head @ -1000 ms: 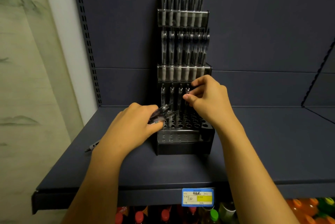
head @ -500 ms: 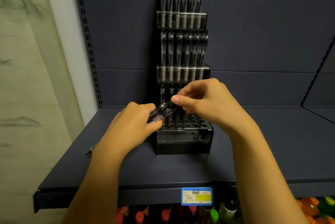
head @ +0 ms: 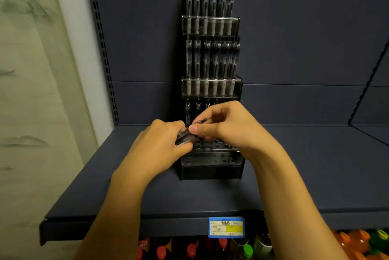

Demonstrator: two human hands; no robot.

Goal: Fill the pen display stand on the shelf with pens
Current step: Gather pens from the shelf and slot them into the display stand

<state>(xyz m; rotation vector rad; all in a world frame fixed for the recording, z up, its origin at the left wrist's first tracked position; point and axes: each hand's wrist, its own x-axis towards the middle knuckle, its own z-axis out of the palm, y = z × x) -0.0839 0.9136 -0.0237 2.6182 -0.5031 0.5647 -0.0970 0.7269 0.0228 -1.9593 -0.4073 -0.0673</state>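
head view: the pen display stand [head: 211,163] sits on the dark shelf [head: 294,175] against the back panel, its two upper tiers full, four pens in the lowest. the left hand [head: 162,150] grips a small bundle of pens [head: 185,137]; the right hand [head: 227,128] pinches one pen [head: 199,122] between thumb and fingers, just above the empty holes.

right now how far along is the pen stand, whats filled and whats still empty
Done: the top tier and middle tier of the display stand each show a full row of pens. In hand: the left hand grips a small bundle of pens, and the right hand pinches one pen from it. Left: the bottom tier has only about four pens standing at its back, and many front holes are open.
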